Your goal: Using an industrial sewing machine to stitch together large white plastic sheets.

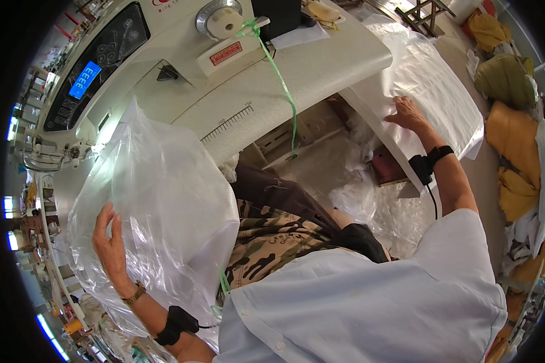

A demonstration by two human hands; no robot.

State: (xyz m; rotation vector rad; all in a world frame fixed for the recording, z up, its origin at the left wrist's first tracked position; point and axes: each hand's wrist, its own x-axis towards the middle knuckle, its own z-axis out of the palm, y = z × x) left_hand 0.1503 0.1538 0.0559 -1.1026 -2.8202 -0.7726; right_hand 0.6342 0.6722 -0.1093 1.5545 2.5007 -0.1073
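An industrial sewing machine (pixel 321 66) stretches across the top of the view, its needle area at the left. A large translucent plastic sheet (pixel 157 175) spreads from that area down over my left side, creased and shiny. My left hand (pixel 110 242) rests against this sheet with its fingers stretched out and the thumb apart, gripping nothing that I can see. At the right lies a pile of white plastic sheeting (pixel 433 72). On its near edge my right hand (pixel 409 115) lies spread, palm down; what is under the palm is hidden.
A green string (pixel 278 75) hangs from a post beside the machine's handwheel (pixel 224 21). The control panel has a lit blue display (pixel 85 80). Crumpled clear plastic (pixel 393 218) lies below, near my legs. Yellow and olive bundles (pixel 511 145) line the right side.
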